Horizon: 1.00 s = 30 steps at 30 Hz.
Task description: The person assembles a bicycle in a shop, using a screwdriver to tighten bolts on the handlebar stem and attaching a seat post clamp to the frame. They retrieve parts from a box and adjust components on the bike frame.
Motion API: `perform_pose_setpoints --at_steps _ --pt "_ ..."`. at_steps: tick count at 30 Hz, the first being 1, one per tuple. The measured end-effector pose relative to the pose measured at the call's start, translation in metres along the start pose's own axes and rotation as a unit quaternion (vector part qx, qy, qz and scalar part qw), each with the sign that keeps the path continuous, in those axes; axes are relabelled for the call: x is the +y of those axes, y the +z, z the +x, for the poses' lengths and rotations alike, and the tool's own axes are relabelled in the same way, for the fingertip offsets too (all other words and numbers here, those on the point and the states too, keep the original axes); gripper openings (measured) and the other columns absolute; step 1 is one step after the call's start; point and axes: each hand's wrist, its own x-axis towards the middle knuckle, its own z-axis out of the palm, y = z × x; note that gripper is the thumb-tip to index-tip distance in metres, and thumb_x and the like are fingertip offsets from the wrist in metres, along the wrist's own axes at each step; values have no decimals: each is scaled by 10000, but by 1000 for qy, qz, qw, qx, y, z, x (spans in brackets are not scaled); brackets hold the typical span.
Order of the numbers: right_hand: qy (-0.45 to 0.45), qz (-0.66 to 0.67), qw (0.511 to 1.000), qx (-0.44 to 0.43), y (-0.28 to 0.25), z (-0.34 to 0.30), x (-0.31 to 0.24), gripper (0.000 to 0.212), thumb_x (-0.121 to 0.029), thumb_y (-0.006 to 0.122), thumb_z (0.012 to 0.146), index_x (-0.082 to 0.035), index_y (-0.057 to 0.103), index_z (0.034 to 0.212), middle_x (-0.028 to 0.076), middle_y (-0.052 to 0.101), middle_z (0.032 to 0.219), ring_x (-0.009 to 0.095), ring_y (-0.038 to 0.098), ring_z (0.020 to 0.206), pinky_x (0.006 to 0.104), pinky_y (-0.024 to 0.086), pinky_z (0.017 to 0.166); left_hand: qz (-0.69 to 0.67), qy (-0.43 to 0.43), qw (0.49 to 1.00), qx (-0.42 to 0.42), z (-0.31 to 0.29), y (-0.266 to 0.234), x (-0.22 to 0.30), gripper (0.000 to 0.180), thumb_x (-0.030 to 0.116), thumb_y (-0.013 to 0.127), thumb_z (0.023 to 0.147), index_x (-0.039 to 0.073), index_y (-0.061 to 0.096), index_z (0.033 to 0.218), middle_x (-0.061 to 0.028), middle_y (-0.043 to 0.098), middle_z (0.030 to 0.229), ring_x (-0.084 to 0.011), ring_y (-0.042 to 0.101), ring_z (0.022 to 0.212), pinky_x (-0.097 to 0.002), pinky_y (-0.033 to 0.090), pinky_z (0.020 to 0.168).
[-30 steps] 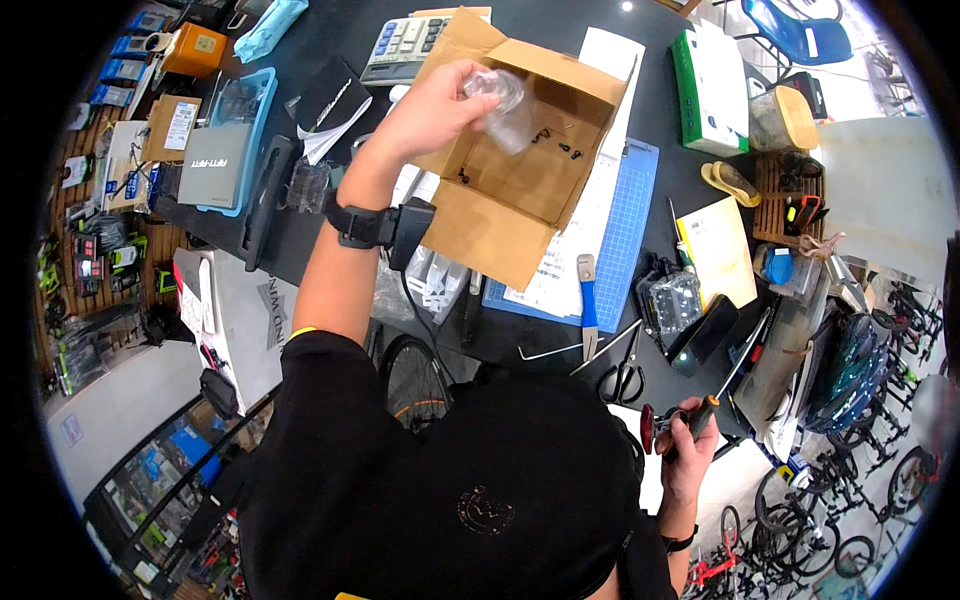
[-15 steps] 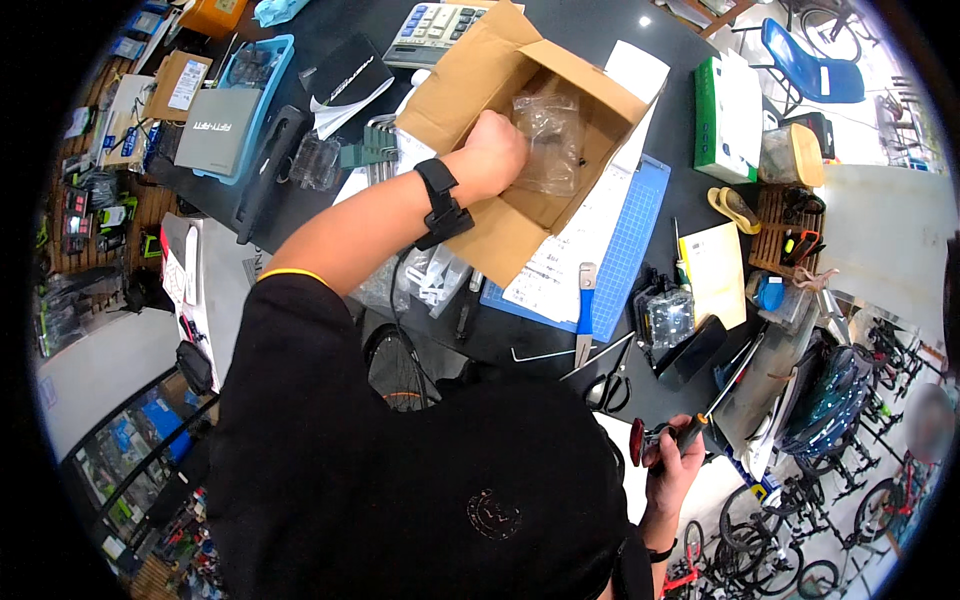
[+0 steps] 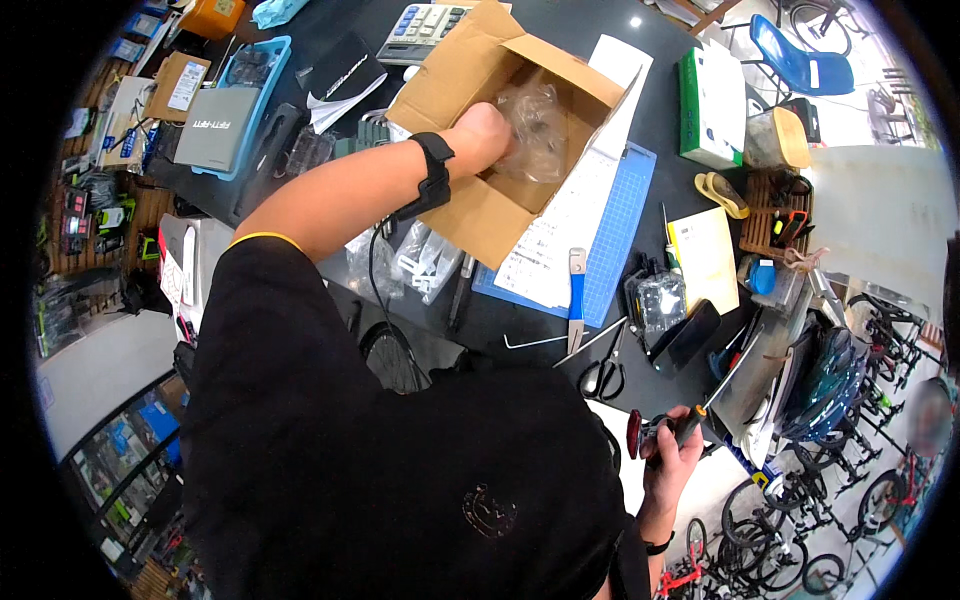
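My left hand (image 3: 484, 136), with a black band on its wrist, reaches into an open cardboard box (image 3: 440, 90). Its fingers are closed against a crumpled clear plastic bag (image 3: 538, 130) inside, though the fingertips are hidden. At the lower right, my right hand (image 3: 672, 465) is closed round a screwdriver (image 3: 690, 427) with a dark and orange handle, its shaft pointing up and right. A red round reflector (image 3: 634, 434) on a dark bracket is held in that same hand.
Under the box lie printed papers (image 3: 540, 255) and a blue cutting mat (image 3: 615, 235). Nearer me are a blue-handled tool (image 3: 577, 295), a hex key (image 3: 535, 343) and black scissors (image 3: 603, 375). A calculator (image 3: 420, 32) sits behind, a blue tray (image 3: 275, 60) at left, a green-white box (image 3: 712, 108) at right.
The plastic bag has shifted and bunched up beside my left hand. The view has moved slightly. My right hand still holds the screwdriver and reflector.
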Motion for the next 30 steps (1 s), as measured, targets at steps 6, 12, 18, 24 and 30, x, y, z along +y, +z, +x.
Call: perform_pose_setpoints --at_steps 6,12,18,24,30 --pt "-18 22 999 -35 -7 -6 3 237 -40 637 856 -17 522 1062 41 560 759 102 518 534 210 417 468 24 2 1000 -17 -7 -12 6 148 161 619 818 153 746 895 -39 723 908 -253 695 868 -378 538 674" --pt "-70 18 996 -44 -27 -23 7 222 -9 618 843 -21 532 1048 49 572 772 100 521 552 204 417 480 22 42 999 10 -7 -10 -9 160 176 605 829 160 741 914 -49 721 931 -263 697 890 -393 555 702" --pt "-82 -3 995 -50 -41 -35 10 233 -14 626 849 -17 535 1064 48 583 791 86 527 552 195 403 475 -19 -120 992 32 -34 -43 -10 160 162 594 836 139 740 898 -65 722 960 -268 696 904 -389 558 694" --pt "-130 -85 982 -111 -40 -19 -4 260 -31 647 865 -8 561 1110 19 585 817 66 522 562 192 422 496 -351 -117 880 297 -109 -176 24 129 48 609 754 16 651 872 -132 676 792 -246 675 737 -314 543 685" --pt "-196 -156 953 -171 -35 -8 -35 190 -33 648 874 -27 558 1042 6 582 808 63 511 570 198 403 494 -689 -21 541 481 -179 -197 147 108 53 690 839 -8 638 911 -50 675 841 -105 659 778 -234 531 709"
